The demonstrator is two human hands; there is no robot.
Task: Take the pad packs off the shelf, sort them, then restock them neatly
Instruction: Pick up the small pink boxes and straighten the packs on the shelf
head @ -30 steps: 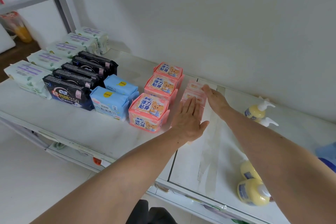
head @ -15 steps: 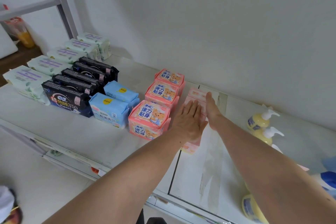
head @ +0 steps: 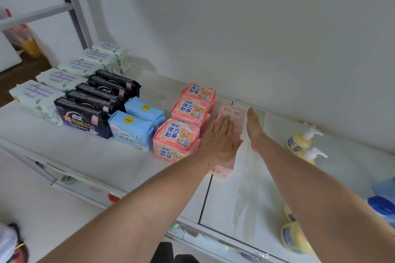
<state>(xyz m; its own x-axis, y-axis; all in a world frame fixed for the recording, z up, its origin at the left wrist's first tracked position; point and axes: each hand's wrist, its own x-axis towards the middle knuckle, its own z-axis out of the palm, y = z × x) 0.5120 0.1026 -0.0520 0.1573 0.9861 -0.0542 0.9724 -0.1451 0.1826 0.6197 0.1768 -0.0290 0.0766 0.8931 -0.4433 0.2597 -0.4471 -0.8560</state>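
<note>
Five pale green packs [head: 51, 78] in the leftmost row. Five black packs [head: 83, 116] in the next row. Two light blue packs [head: 133, 129]. Three pink bear-printed packs [head: 177, 137]. One row of pale pink packs [head: 233, 113], partly hidden by hands, count unclear. At least four yellow pump bottles [head: 299, 143] on the right.
</note>
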